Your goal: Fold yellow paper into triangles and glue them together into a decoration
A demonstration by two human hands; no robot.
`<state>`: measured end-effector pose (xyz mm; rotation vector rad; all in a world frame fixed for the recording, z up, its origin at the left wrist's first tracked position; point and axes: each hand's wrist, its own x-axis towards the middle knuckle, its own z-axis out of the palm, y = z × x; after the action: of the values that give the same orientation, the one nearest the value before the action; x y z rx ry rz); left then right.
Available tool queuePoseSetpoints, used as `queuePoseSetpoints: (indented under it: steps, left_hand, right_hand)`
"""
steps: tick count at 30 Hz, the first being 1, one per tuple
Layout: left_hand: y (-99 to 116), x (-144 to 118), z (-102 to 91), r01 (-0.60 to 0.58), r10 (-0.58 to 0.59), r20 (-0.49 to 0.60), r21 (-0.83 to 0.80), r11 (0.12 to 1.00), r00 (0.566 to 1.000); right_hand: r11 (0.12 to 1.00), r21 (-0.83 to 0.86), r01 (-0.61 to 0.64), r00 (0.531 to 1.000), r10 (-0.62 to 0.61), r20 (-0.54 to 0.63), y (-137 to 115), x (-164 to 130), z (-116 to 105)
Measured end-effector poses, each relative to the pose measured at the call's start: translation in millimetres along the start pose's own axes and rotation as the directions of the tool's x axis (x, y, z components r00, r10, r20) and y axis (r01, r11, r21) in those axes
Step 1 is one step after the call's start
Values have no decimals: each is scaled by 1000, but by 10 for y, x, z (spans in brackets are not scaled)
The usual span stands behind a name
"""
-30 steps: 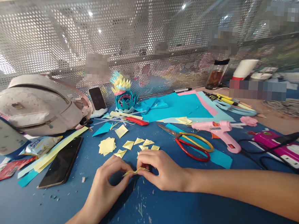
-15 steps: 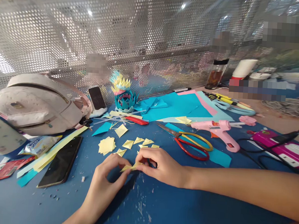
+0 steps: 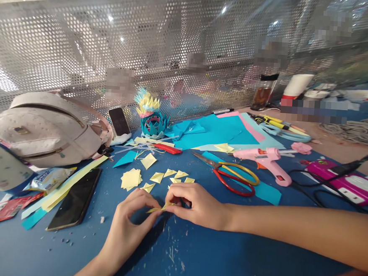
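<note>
Between the fingertips of both hands is a small folded piece of yellow paper (image 3: 164, 207), held just above the blue table. My left hand (image 3: 133, 218) pinches its left side between thumb and fingers. On the other side, the thumb and index finger of my right hand (image 3: 194, 206) close on it. Just beyond the hands lie several folded yellow paper pieces (image 3: 157, 177). A stack of flat yellow paper squares (image 3: 131, 179) sits to their left, with a single yellow square (image 3: 148, 161) behind it.
Scissors (image 3: 231, 177), a pink glue gun (image 3: 267, 160) and a magenta power strip (image 3: 345, 181) with cords lie to the right. A black phone (image 3: 75, 202) and a backpack (image 3: 46, 128) are left. Behind stand a paper craft (image 3: 153, 121), blue sheets (image 3: 219, 130) and a red cutter (image 3: 167, 149).
The fingers have shifted slightly on the folded yellow paper, which now shows more edge-on. Both hands stay in nearly the same place.
</note>
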<state>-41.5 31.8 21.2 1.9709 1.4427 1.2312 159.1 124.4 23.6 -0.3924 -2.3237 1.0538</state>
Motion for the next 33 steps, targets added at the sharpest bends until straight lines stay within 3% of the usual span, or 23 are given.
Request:
queuePoseSetpoints:
  steps: [9, 18, 33]
  left_hand:
    - [-44, -4, -33, 22, -22, 4, 6, 1000, 1000]
    - [10, -28, 19, 49, -49, -15, -8, 999, 999]
    - [16, -28, 22, 26, -26, -14, -16, 1000, 1000]
  right_hand:
    - [999, -36, -5, 999, 3, -50, 23, 4, 5]
    - [997, -74, 35, 999, -32, 36, 23, -9, 9]
    - [993, -110, 41, 999, -37, 36, 20, -11, 13]
